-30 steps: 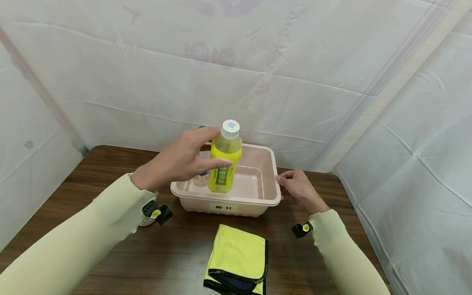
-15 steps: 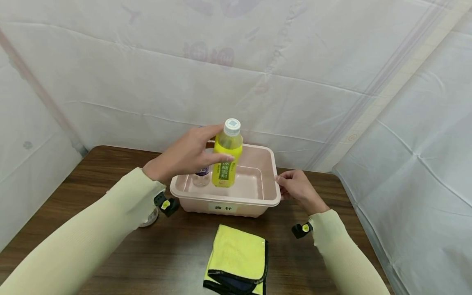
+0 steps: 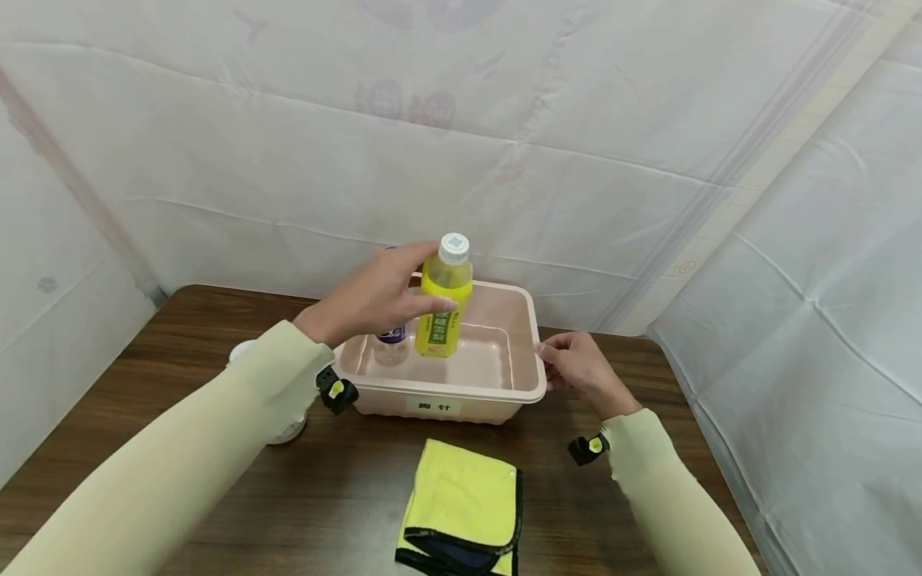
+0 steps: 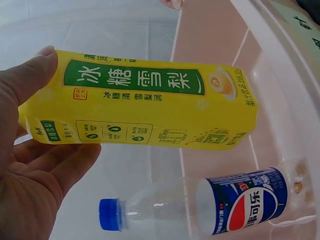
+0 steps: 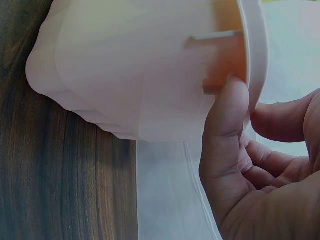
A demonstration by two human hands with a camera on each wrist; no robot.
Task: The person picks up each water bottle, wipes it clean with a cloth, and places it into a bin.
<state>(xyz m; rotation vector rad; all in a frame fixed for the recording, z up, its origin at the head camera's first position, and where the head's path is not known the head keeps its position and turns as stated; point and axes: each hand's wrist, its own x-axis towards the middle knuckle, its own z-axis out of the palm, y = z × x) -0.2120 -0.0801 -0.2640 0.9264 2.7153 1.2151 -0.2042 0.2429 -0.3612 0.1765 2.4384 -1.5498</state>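
Note:
My left hand (image 3: 378, 294) grips a yellow-labelled drink bottle (image 3: 445, 308) with a white cap, upright over the inside of a pink plastic basin (image 3: 439, 392). In the left wrist view the thumb and fingers hold the bottle's upper part. Beside it in the basin stands a clear bottle (image 4: 250, 200) with a blue cap and a blue Pepsi-style label; in the head view the left hand partly hides it. At the basin's right end my right hand (image 3: 579, 370) pinches the rim (image 5: 256, 55) between thumb and finger.
A folded yellow cloth (image 3: 464, 496) with black edging lies on the dark wooden table (image 3: 331, 504) in front of the basin. A whitish round container (image 3: 290, 432) stands left of the basin, mostly hidden by the left sleeve. White sheeting (image 3: 288, 160) rises behind the table.
My left hand has carried the yellow bottle slightly right and farther back into the basin, uncovering more of the clear bottle. The right hand keeps its hold on the rim.

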